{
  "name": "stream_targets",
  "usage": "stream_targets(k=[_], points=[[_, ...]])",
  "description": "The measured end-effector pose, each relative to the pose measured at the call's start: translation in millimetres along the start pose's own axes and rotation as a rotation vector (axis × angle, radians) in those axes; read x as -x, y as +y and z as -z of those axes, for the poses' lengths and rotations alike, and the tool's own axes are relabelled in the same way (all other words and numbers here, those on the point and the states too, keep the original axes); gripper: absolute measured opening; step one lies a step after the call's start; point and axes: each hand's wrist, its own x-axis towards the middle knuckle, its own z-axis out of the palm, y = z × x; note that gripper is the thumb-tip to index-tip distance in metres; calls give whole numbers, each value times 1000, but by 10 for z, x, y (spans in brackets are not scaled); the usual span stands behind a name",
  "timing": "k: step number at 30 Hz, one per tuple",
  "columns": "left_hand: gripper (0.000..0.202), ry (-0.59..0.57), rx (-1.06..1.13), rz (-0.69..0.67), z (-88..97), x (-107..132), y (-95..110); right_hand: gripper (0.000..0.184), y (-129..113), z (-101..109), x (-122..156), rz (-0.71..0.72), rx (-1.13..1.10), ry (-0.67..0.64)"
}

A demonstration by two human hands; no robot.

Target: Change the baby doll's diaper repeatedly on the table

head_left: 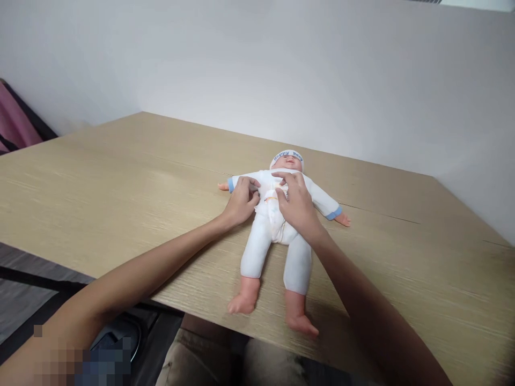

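A baby doll (262, 252) in a white suit with blue cuffs lies on its back, feet towards me. Around its hips sits a white diaper (276, 217) with a small coloured print at the waist. My left hand (242, 201) is at the waist on the left of the picture, its fingers and thumb closed on the diaper's side edge. From the other side my right hand (295, 201) reaches over the belly, thumb and bent fingers closing on the diaper's upper edge by a yellowish strip. The fingers partly hide the diaper's waist.
The doll rests on a wide light wooden table (140, 177), its feet close to the near edge. A pale wall (257, 69) stands behind the table. Something pink (18, 120) is at the far left, and my legs (197, 354) are below the table edge.
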Motion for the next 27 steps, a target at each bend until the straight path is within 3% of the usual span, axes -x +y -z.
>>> stream_targets(k=[3,4,6,8,10,13,16,20,27], points=[[22,71,-132,-114,129,131,306,51,-95,100,101,59,21,154],[21,34,-170,-189,180,199,431,50,-153,152,179,85,55,201],[18,-150,-249,-354,274,363,665,39,-289,267,418,136,94,242],[16,-399,-332,-468,347,535,827,22,-412,371,741,159,39,170],[16,-600,-382,-499,392,668,888,11,-470,445,1070,137,-20,6],[20,-744,-359,-446,418,732,831,12,-389,499,1391,112,-24,-261],[24,-716,-309,-363,397,680,717,13,-196,505,1425,10,57,-301],[28,-555,-237,-201,311,636,604,13,-51,442,1281,-104,152,-247],[51,-397,-10,64,201,689,484,14,-89,298,1265,-87,238,-200]])
